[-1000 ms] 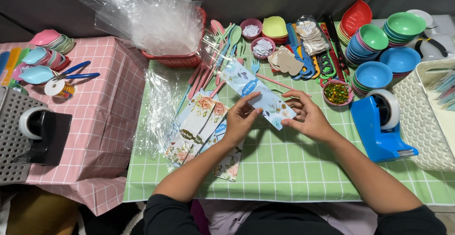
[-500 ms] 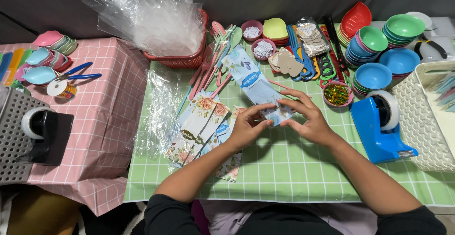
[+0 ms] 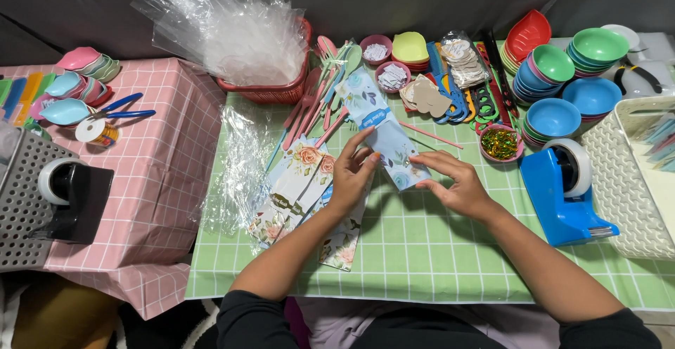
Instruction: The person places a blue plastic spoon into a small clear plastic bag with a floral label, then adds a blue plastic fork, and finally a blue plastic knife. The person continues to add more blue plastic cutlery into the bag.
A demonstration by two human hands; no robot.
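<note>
Blue floral packet [image 3: 383, 134] pinned between both hands, flat on the green checked tablecloth [image 3: 422, 250]. Long axis diagonal: far end up and to the left of the hands, near end down toward the right hand [image 3: 453, 183]. Left hand [image 3: 351, 173] on the packet's left edge, fingers curled over it, thumb and forefinger pinching near the middle. Right hand at the lower right corner, fingertips pressing or pinching the end; exact grasp partly hidden by the fingers. Both hands touching the packet, about equally near; the lower end sits closest to the right hand, while the upper end reaches well beyond both toward the pink spoons [image 3: 316, 103].

Just left of the left hand, under the wrist: fanned stack of floral cards [image 3: 299, 183], some pink, some blue, lying roughly parallel to the held packet. Further left, loose clear cellophane [image 3: 239, 162]. Right of the right hand, near but apart: blue tape dispenser [image 3: 562, 194]. Beyond the right hand, small pink bowl of green glitter [image 3: 500, 143], then stacked blue and green bowls [image 3: 562, 89]. Beyond the left hand, red basket [image 3: 274, 89] full of clear plastic bags. White lattice basket [image 3: 633, 180] at far right.
</note>
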